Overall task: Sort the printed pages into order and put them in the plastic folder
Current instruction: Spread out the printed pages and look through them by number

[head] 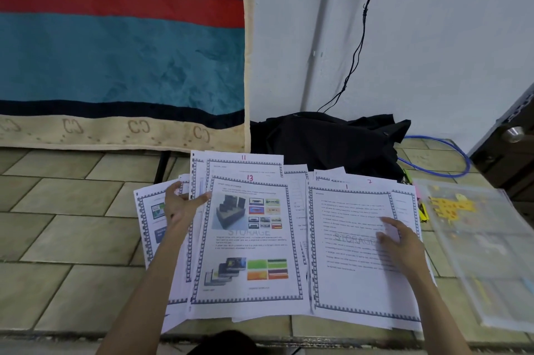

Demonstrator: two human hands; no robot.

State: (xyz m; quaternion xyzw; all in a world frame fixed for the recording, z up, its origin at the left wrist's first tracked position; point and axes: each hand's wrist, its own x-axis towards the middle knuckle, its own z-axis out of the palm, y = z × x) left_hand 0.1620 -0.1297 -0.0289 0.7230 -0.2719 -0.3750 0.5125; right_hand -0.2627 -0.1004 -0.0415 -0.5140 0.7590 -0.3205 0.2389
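1. Tiled floor [72, 210] is the work surface, and it's roomy at lower left of the frame, so I'd use that bare patch for the finished stack rather than piling onto the mess.
2. Printed pages [248, 242] sit fanned out in the lower middle, overlapping each other. Handwritten numbers run along the top edges, so keep those edges showing while you shuffle.
3. Plastic folder [479, 256] lies flat at right of the frame, just beside the pages and looking shut. My guess is it stays out of play until the order is done.
4. Page 13 [250, 236] tops the left-centre heap with page 11 [244, 162] peeking out behind it. Those belong late, so park them.
5. Page 1 [351, 242] is on the right pile, which is where I'd start the stack.
6. Right hand [400, 245] lies flat on page 1, fingers spread, not pinching anything. Slide that sheet free, don't lift, or the ones under it scatter.
7. Left hand [182, 204] has fingers loosely curled at the edges of the left sheets; whether its grip has closed on one, I can't tell.
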